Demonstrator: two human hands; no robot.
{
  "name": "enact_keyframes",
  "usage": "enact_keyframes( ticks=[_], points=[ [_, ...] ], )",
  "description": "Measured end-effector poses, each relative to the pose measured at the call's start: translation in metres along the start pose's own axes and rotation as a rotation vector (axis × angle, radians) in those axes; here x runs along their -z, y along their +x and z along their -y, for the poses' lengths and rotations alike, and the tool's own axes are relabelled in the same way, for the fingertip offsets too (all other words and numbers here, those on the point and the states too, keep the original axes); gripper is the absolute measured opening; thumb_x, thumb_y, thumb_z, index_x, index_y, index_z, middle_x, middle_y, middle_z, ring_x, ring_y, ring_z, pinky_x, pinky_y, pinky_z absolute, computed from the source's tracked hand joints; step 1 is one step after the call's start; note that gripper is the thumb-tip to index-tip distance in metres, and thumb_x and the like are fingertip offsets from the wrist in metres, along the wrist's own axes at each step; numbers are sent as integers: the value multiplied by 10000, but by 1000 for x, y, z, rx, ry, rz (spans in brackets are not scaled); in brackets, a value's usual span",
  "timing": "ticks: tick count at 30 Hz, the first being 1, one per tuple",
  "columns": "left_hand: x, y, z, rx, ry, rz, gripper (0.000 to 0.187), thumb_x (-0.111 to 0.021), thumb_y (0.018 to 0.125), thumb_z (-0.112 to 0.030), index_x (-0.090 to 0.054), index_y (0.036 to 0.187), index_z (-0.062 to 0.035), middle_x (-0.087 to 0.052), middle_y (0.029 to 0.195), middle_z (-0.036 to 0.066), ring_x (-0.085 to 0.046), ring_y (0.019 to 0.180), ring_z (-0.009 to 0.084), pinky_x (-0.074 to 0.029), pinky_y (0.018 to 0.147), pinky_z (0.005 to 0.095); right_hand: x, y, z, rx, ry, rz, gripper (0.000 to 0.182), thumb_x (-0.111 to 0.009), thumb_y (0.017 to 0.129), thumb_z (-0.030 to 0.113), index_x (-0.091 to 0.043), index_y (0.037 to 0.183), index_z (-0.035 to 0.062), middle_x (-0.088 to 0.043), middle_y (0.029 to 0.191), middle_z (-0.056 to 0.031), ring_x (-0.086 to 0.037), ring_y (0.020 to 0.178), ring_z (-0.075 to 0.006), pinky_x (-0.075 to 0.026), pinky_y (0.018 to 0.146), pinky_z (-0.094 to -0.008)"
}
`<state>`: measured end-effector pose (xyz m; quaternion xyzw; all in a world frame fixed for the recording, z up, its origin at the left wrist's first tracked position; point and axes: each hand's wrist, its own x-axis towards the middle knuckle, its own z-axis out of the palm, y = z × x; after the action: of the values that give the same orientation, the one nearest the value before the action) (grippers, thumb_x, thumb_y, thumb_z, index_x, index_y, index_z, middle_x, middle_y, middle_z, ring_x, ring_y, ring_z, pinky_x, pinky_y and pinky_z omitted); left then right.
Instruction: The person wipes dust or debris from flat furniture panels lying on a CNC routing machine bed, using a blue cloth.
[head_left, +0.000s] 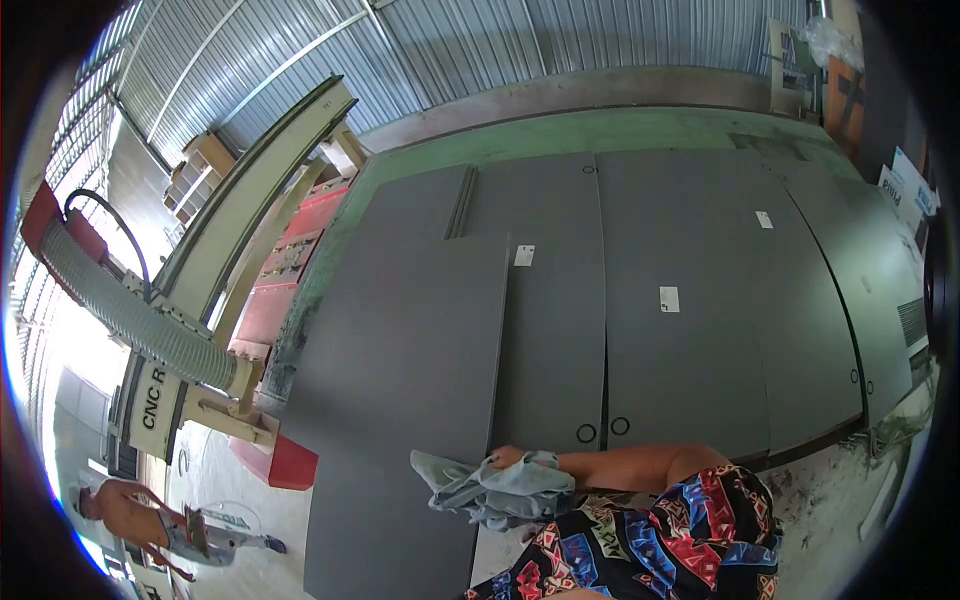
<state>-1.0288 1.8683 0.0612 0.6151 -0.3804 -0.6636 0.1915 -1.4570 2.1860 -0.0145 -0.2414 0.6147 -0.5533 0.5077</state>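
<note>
My right hand (507, 457) reaches in from the right and is closed on a crumpled grey-blue cloth (490, 490). The cloth lies bunched over the edge of a large dark grey board (400, 370), and part of it hangs past that edge. Beneath the cloth a small skin-toned patch shows, too little to make out. My left hand is not visible. More dark grey boards (690, 400) lie side by side, some with round ring marks near their ends and small white labels (669, 299).
A CNC machine gantry (250, 210) with a ribbed hose (140, 295) stands at left, beside red machine parts (300, 235). Under the boards is a green bed (560, 130). A person (170, 525) stands at lower left. Signs (905, 190) lean at right.
</note>
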Motion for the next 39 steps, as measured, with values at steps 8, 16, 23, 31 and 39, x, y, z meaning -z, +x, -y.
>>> enact_keyframes(
  ticks=[8, 16, 23, 31, 39],
  points=[
    [-73, 98, -46, 6, -267, 340, 478, -388, 939, -375, -450, 1277, -44, -456, 1328, 107, -414, 1225, 318, -330, 1024, 475, 32, 9, 99, 168, 774, 271, 389, -530, 898, 275, -561, 1137, -31, -627, 1019, -155, -634, 878, -266, -539, 749, -405],
    [-183, 165, -100, 60, -461, 511, 444, -376, 937, -328, -448, 1259, -30, -471, 1298, 135, -422, 1218, 328, -333, 1022, 495, 70, 95, 119, 289, 722, -55, 522, -646, 835, 255, -465, 1241, -18, -558, 1139, -154, -593, 986, -270, -511, 821, -371],
    [-247, 183, -131, -4, -431, 571, 414, -370, 938, -276, -444, 1246, -10, -474, 1282, 152, -447, 1189, 327, -332, 1025, 499, 94, 170, 120, 109, -222, -723, 925, -737, 705, 363, -270, 1373, -73, -398, 1349, -249, -483, 1171, -356, -401, 964, -330],
    [-309, 157, -143, 54, -461, 609, 388, -329, 970, -251, -442, 1251, -8, -475, 1275, 136, -440, 1191, 311, -349, 1015, 477, 139, 167, 155, 188, -140, -569, 644, -631, 814, 330, -414, 1300, -32, -495, 1279, -224, -536, 1123, -308, -452, 884, -373],
    [-337, 152, -142, -44, -370, 456, 395, -439, 945, -245, -449, 1260, -8, -462, 1308, 126, -449, 1186, 296, -328, 1029, 454, 150, 173, 171, 174, -502, -792, 625, -644, 797, 314, -444, 1302, 5, -519, 1253, -214, -521, 1138, -318, -437, 934, -360]
  ],
)
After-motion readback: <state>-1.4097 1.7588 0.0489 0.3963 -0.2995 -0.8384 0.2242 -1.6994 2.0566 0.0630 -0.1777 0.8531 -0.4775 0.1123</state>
